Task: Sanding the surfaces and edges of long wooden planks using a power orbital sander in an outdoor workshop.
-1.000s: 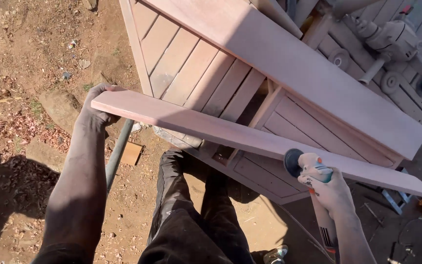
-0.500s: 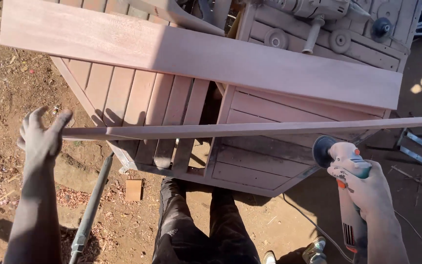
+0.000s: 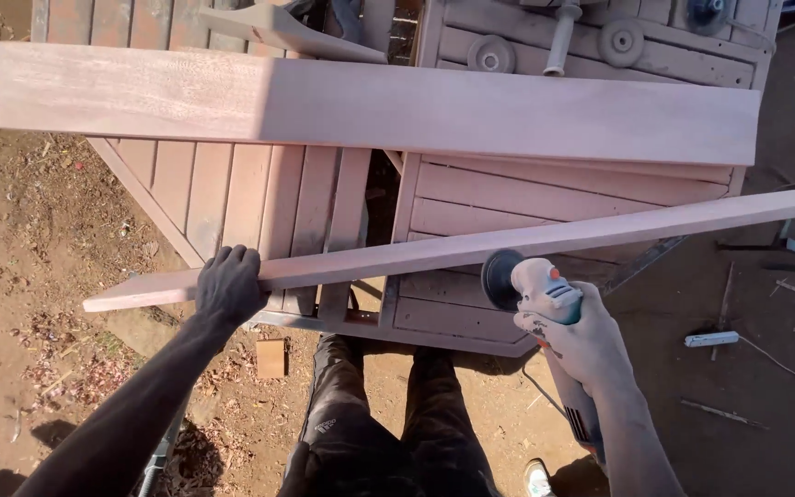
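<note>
Nearest the camera are the person's dark trousers (image 3: pixel 388 433), standing on bare dirt ground (image 3: pixel 39 304) with a small wooden offcut (image 3: pixel 270 357) lying just beside the feet. The right hand (image 3: pixel 581 345) is clenched around the body of an angle grinder (image 3: pixel 535 290), whose round dark disc faces left and sits touching or just under the lower edge of a long narrow plank (image 3: pixel 471 248); its cable trails down along the forearm. The left hand (image 3: pixel 229 285) is closed over the plank near its left end, fingers wrapped over the top edge, steadying it. The plank runs from lower left up to the right edge of the view, held on edge above a slatted wooden table (image 3: pixel 471 198) of the same reddish wood.

Beyond it a second, wider board (image 3: pixel 370 106) lies flat across the table, sunlit on its left part, shaded on the right. Farther back sit dusty machine parts (image 3: pixel 600 41) with round wheels and a handle.

The step in hand looks like sanding the narrow plank's edge: the grip is set and the disc is placed at it. The next move calls for a firm hold with the left hand and an even pass of the disc along the edge, kept level so it does not gouge.
</note>
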